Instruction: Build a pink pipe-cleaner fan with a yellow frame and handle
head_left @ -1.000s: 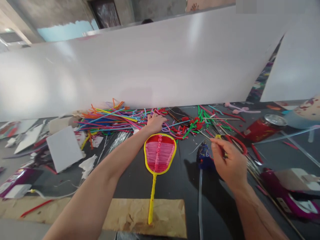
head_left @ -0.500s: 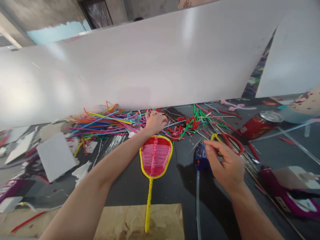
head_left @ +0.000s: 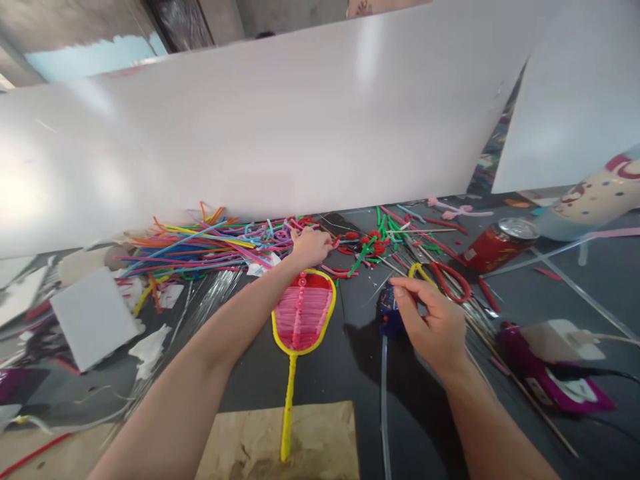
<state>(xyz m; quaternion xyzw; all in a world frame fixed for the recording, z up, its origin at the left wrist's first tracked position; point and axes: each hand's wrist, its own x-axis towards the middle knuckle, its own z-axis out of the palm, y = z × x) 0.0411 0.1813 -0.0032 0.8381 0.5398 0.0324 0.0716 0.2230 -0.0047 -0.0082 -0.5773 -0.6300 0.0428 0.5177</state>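
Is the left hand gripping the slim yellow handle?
No, the left hand is at the multicoloured fuzzy stems, beyond the yellow handle.

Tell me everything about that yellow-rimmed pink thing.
A paddle-shaped piece with a fuzzy-looking yellow rim. Pink strands run crosswise inside, redder at the top, with round pink bits down the middle. It lies on the dark table, its yellow handle pointing toward the person, the end over a brown sheet. The left forearm hides part of its upper left edge.
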